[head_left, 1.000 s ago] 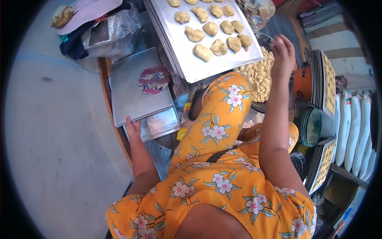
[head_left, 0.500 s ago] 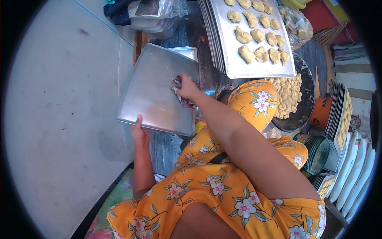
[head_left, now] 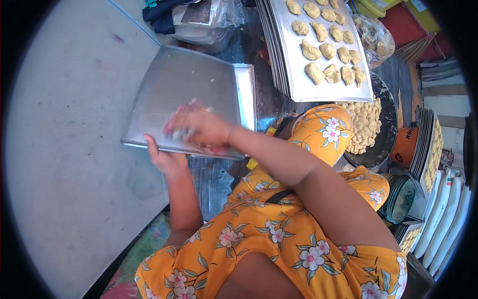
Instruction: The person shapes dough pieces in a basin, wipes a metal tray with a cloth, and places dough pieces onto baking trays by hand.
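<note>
A flat metal baking tray point(head_left: 194, 74) is tilted in front of me, its near left corner raised. My left hand point(head_left: 167, 158) grips its near edge, thumb on top and fingers underneath. On the tray's surface my right hand point(head_left: 204, 127) presses a crumpled patterned cloth point(head_left: 172, 124); the hand is smeared by motion. A few pale crumbs dot the metal above it. Under the tilted tray, another metal tray point(head_left: 246, 92) shows along its right side.
A stack of trays point(head_left: 333, 89) at the upper right bears dough pieces point(head_left: 313, 73) in rows. Beside my knee stands a black basin point(head_left: 386, 144) of small dough pieces. More stacked trays point(head_left: 423, 144) and a green bucket point(head_left: 398, 199) are at right. A pale wall-like surface point(head_left: 74, 149) fills the left.
The tray has shifted left and tilted, showing more of the tray beneath. My right hand has swept the cloth left and nearer across it; my left hand moved left with the edge.
</note>
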{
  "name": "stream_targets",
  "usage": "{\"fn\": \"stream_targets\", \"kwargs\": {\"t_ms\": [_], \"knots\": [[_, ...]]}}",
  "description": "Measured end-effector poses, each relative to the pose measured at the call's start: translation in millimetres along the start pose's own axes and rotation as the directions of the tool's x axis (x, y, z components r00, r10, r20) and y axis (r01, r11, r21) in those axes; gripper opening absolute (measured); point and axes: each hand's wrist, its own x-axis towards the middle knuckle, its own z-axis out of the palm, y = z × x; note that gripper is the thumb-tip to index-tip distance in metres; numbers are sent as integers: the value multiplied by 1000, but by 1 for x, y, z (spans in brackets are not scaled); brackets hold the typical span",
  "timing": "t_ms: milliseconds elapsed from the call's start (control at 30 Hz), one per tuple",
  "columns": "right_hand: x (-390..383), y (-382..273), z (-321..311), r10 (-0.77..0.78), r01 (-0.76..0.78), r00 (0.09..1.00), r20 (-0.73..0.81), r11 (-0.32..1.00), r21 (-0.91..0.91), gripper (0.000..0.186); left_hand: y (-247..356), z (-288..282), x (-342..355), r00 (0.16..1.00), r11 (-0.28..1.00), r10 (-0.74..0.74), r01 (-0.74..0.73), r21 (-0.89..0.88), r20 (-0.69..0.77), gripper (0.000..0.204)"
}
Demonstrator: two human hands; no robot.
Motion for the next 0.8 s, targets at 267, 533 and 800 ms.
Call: {"fn": "stream_targets", "kwargs": {"t_ms": [267, 533, 800], "knots": [[38, -104, -14, -83, 54, 967, -241, 991, -126, 53, 72, -1, -51, 982, 984, 107, -127, 126, 154, 68], [66, 10, -96, 383, -385, 684, -620, 912, 139, 70, 120, -16, -88, 883, 960, 255, -278, 2, 395, 61], [107, -111, -88, -421, 348, 855, -303, 899, -266, 71, 109, -20, -84, 776, 976, 198, -100, -193, 599, 58]]}}
